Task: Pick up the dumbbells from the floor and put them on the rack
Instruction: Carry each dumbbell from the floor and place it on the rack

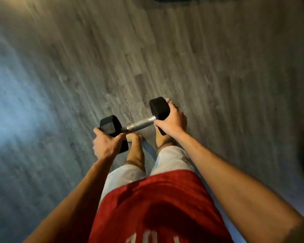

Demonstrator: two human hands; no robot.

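Seen from above, both arms reach forward and down, holding one black hex dumbbell point(135, 122) level over a grey wood-plank floor point(218, 67), in front of the person's bare feet. The left hand point(106, 143) wraps its fingers over the left weight head, and the right hand point(171, 121) clasps the right head. The steel handle between them is bare.
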